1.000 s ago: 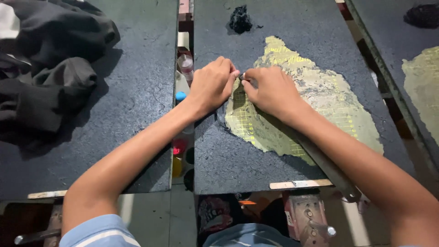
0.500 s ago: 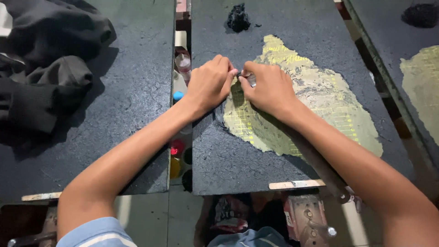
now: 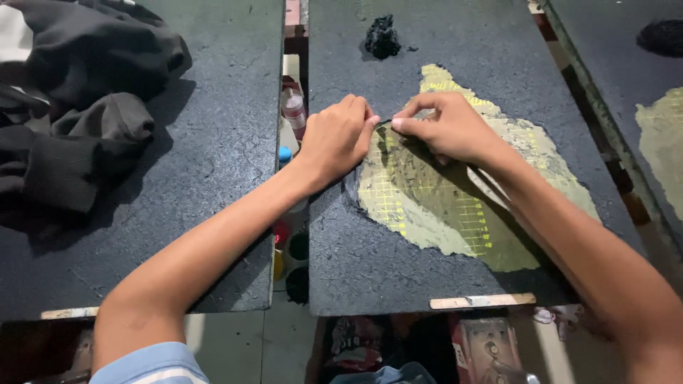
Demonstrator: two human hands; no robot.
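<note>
Single head-mounted view, aimed steeply down and forward over both forearms. Close range: left hand (image 3: 340, 139) and right hand (image 3: 445, 128) near frame centre, over a dark board (image 3: 370, 270). Second board (image 3: 213, 178) at left, third at right edge. No overlapping view.

hands (image 3: 388, 135) shifted slightly left, more yellow patch (image 3: 455, 192) uncovered

Dark clothes (image 3: 78, 107) lie heaped on the left board (image 3: 213, 213) — small bottles (image 3: 293, 107) fill the gap beside it.
</note>
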